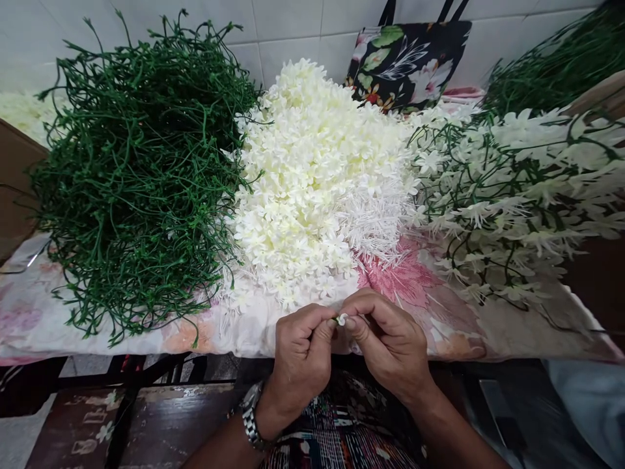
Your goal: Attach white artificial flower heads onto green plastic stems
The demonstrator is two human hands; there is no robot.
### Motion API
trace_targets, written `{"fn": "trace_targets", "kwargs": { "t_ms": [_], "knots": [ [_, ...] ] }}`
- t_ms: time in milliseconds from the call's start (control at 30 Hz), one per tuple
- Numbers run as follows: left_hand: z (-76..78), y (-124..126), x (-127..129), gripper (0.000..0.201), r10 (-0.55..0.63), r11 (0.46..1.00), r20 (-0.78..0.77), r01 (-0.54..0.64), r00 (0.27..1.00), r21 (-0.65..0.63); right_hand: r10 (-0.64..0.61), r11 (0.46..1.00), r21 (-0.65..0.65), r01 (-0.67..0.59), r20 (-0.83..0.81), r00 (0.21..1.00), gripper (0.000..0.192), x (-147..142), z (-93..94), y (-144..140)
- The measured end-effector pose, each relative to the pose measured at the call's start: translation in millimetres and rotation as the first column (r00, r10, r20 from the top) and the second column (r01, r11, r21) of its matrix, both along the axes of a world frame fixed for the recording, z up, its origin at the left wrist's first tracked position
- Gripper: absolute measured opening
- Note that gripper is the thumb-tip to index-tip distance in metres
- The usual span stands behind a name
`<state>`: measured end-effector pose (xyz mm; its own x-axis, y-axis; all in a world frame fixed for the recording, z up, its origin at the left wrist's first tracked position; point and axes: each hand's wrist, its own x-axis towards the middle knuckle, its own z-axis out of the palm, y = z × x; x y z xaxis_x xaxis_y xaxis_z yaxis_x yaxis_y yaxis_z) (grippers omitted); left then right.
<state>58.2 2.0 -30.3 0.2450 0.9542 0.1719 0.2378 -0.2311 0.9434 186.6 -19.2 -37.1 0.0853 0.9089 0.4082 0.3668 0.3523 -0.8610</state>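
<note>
My left hand (pixel 303 342) and my right hand (pixel 390 339) meet fingertip to fingertip just above the table's front edge. Between them is a small white artificial flower (pixel 342 319), pinched by the right thumb and forefinger. The left thumb and forefinger close on a green plastic stem, of which only a short tip shows beside the flower. Past my hands lies a heap of loose white blossoms (pixel 303 176), with a pile of thin white stamens (pixel 378 218) at its right. A big tangle of green stems (pixel 141 169) rises to the left.
Finished-looking white flower sprays (pixel 517 202) spread over the right side. A black floral bag (pixel 410 62) leans against the tiled wall (pixel 288 55). More green stems (pixel 551 62) stand at the back right. A cardboard box (pixel 17 189) sits far left. Patterned cloth (pixel 303 335) covers the table.
</note>
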Motion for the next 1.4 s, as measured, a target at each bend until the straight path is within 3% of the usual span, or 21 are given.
{"fn": "trace_targets", "kwargs": {
  "t_ms": [600, 933, 1400],
  "knots": [
    [-5.2, 3.3, -0.4, 0.027, 0.006, 0.999, -0.048, -0.008, 0.999, -0.053, -0.053, 0.995, 0.082, 0.050, 0.027, 0.998, 0.015, -6.5, -7.3, 1.7],
    [-4.1, 3.4, 0.1, 0.027, -0.003, 0.994, -0.044, -0.001, 0.999, -0.111, -0.056, 0.997, 0.053, 0.055, 0.024, 0.998, 0.014, -6.3, -9.6, 1.4],
    [-4.0, 4.8, 0.3, 0.027, -0.010, 0.998, -0.045, 0.007, 0.999, -0.069, -0.065, 0.995, 0.071, 0.063, 0.027, 0.998, 0.015, -6.6, -4.0, 2.7]
  ]
}}
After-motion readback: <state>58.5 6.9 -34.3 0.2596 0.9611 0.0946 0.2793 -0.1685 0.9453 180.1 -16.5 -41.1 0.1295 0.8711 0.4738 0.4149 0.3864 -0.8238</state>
